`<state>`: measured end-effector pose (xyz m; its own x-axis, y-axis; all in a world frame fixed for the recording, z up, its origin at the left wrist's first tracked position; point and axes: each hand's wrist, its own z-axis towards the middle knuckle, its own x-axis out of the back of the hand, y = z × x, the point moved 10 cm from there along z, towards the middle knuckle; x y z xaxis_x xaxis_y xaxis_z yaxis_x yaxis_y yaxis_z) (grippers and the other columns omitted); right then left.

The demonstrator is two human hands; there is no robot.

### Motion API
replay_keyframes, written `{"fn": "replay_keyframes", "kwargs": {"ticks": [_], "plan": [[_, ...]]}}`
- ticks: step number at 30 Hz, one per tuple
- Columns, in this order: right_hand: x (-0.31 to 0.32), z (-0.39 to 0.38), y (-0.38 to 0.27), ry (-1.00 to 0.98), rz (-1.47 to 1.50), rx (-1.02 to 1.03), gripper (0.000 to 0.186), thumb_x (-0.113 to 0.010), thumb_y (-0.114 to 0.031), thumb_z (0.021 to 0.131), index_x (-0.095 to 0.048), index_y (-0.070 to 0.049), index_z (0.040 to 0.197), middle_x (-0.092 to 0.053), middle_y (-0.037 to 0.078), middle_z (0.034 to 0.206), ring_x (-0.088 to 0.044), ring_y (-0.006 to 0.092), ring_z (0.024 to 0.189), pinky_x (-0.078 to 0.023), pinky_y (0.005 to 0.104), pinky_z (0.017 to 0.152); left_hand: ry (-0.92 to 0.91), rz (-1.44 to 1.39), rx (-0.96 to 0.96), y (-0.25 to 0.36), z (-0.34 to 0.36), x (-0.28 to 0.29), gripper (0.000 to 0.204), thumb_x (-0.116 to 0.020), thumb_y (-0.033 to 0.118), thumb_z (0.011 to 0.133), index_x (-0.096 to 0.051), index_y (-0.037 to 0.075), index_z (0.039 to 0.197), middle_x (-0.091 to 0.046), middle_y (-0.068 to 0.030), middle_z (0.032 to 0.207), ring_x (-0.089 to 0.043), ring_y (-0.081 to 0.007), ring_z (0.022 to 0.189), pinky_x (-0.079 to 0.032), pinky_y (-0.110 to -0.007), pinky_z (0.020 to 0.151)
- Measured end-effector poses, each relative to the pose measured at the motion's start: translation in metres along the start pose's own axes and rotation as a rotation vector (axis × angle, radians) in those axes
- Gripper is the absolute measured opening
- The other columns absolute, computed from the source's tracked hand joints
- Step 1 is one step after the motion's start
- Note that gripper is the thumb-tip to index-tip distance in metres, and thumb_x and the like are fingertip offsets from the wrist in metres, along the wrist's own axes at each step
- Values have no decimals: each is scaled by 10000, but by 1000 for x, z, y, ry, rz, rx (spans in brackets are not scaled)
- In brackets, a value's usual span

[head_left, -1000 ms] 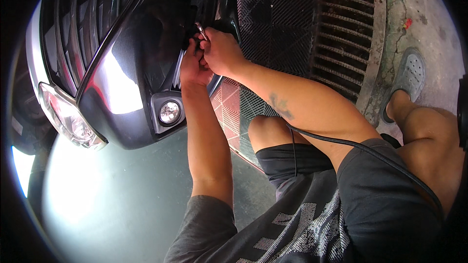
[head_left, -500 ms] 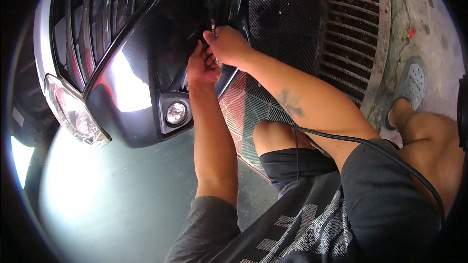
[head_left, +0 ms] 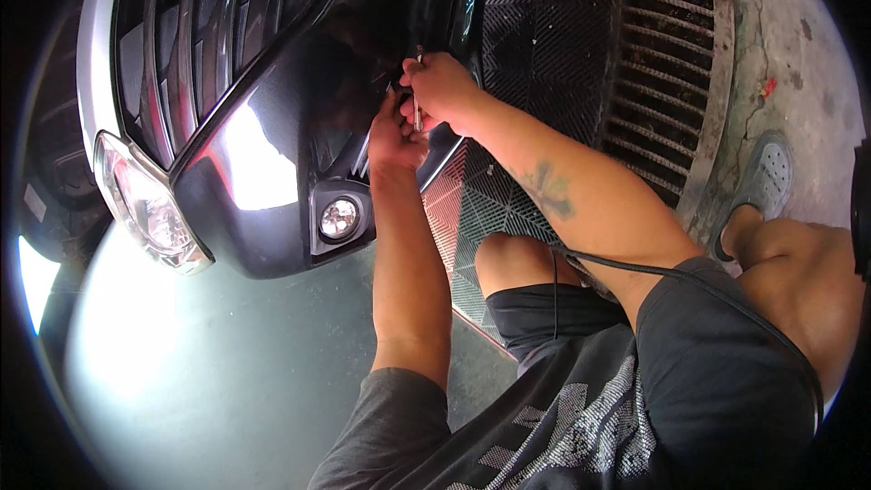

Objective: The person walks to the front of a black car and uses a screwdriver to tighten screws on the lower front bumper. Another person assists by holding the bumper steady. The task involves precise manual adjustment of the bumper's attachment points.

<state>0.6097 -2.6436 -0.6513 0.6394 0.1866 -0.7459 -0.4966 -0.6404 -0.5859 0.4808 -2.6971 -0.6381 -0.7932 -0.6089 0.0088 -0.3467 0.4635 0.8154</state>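
Note:
A dark car bumper [head_left: 272, 245] fills the upper left, with a round fog light [head_left: 338, 218] set in its lower corner. My right hand [head_left: 443, 93] is closed around a slim, silvery metal tool [head_left: 417, 113], whose far end points up along the dark bumper face. Just left of it and below, my left hand [head_left: 397, 138] reaches up with its fingers curled at the bumper's recess. The two hands almost touch. What the left fingertips hold, if anything, is hidden in shadow.
At the left are a headlight [head_left: 150, 204] and the slatted grille [head_left: 181, 45]. Dark ribbed floor tiles [head_left: 544, 54] and a rusty metal drain grate [head_left: 662, 63] lie at the right. Concrete floor [head_left: 798, 54] lies beyond. A black cord [head_left: 635, 265] crosses my right arm.
The view has shifted, so the car and both hands appear slightly lower and farther right. More of the metal tool shows in my right hand. Both hands stay at the same bumper spot.

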Motion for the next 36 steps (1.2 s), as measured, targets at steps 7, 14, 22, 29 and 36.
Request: {"fn": "replay_keyframes", "kwargs": {"ticks": [7, 14, 22, 29, 36], "plan": [[-7, 2, 17, 63, 306, -112, 314, -438, -335, 1120, -553, -44, 1137, -685, 140, 779, -694, 261, 620, -589, 424, 525, -225, -151, 90, -5, 9, -7, 265, -499, 344, 1119, -630, 169, 971, -581, 101, 723, -482, -18, 539, -324, -165, 458], [-5, -2, 9, 137, 253, -42, 261, -458, -304, 1116, -527, -54, 1146, -684, 131, 754, -685, 251, 584, -584, 401, 497, -257, -95, 73, -2, 17, 2, 228, -541, 337, 1102, -662, 174, 999, -604, 91, 770, -534, -26, 614, -368, -182, 513], [9, 5, -10, 126, -455, 345, 345, -558, -235, 1044, -579, -1, 1296, -751, 239, 949, -760, 361, 900, -613, 464, 756, -127, 27, 1, 1, 14, 6, 213, -593, 381, 1079, -701, 199, 1107, -617, 63, 796, -427, -55, 603, -292, -211, 511], [6, -14, -22, 243, -644, 542, 304, -508, -253, 1089, -570, 15, 1219, -738, 255, 909, -737, 432, 857, -589, 516, 762, -107, 13, 13, -2, 18, 15, 248, -561, 394, 1095, -697, 188, 1120, -523, 77, 736, -361, -49, 588, -269, -214, 504], [8, -19, -18, 188, -643, 425, 382, -513, -299, 1074, -584, -31, 1336, -745, 267, 1010, -732, 456, 966, -588, 541, 848, -74, 25, 11, -1, 12, 11, 238, -554, 380, 1099, -676, 177, 1070, -484, 86, 729, -347, -53, 578, -274, -213, 497]]}}
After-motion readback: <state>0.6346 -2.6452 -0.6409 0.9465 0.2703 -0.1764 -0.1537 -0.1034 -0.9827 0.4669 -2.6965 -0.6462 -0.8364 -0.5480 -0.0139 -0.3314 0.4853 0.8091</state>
